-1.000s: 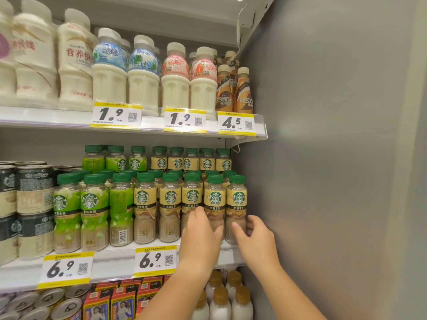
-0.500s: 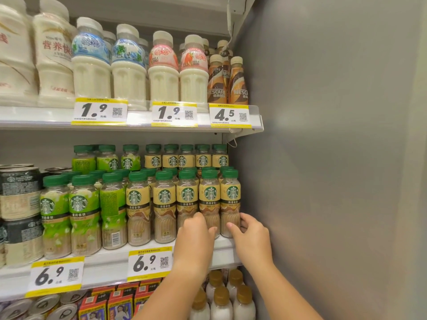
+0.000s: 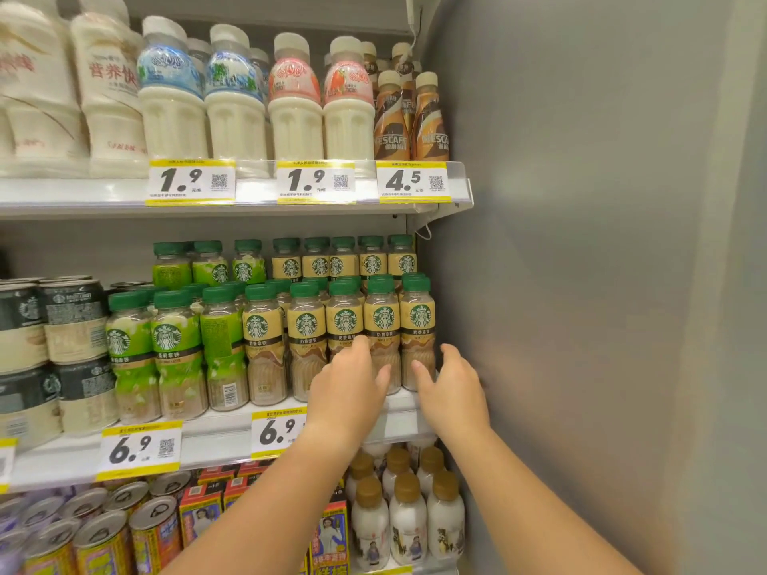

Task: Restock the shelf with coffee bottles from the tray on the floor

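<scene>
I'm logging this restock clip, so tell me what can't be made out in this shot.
All in the head view:
- Floor tray: outside the frame.
- Third yellow-label coffee bottle: lower half hidden behind the left hand.
- Right hand: grip on the end bottle unclear; fingertips hidden.
- 6.9 price tag: right part covered by the left forearm.
- Large white bottles, top left: blurred, edge-cut.

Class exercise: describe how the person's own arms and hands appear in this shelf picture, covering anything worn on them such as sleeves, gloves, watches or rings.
Both forearms are bare to the bottom edge of the picture, so no sleeve shows. The left hand and the right hand wear no gloves. No watch, bracelet or ring is visible on either wrist or on the fingers that show. No markings are apparent.
</scene>
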